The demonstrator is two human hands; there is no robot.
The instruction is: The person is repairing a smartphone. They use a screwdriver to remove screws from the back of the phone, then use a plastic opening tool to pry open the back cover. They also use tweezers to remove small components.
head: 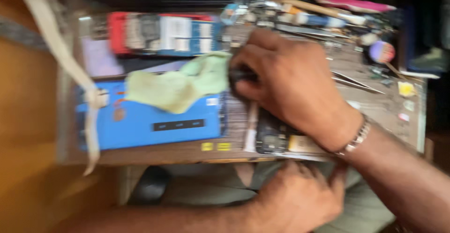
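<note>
On workbench | right hand (293, 85) beside green cloth (180, 85) | blue box (145, 120)

Small electronics repair workbench, opened phone circuit board (276, 137), tweezers (358, 83), blue repair mat (150, 120), scattered tools

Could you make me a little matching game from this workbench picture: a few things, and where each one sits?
Things:
1. green cloth
2. tweezers
3. right hand
4. left hand

Places:
a. at the bench's near edge
b. draped over the blue box
c. pressing a dark tool onto the opened phone
d. lying on the bench, right of the hands

Pairs: 1-b, 2-d, 3-c, 4-a
</note>
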